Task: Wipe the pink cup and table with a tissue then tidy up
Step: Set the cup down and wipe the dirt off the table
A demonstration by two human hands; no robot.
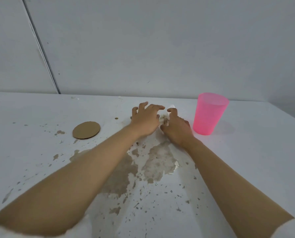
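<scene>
A translucent pink cup (209, 114) stands upright on the white table (254, 152), right of centre near the wall. Just left of it, both hands rest on a crumpled, brown-stained white tissue (164, 119). My left hand (145, 120) lies palm down with fingers spread over the tissue's left part. My right hand (176, 128) has its fingers curled on the tissue's right part, a short gap from the cup. Most of the tissue is hidden under the hands.
A round brown cardboard coaster (86, 130) lies flat to the left. Large brownish patches and specks (157, 162) mark the tabletop between my forearms and toward the front. A grey wall (143, 48) rises right behind the table's far edge.
</scene>
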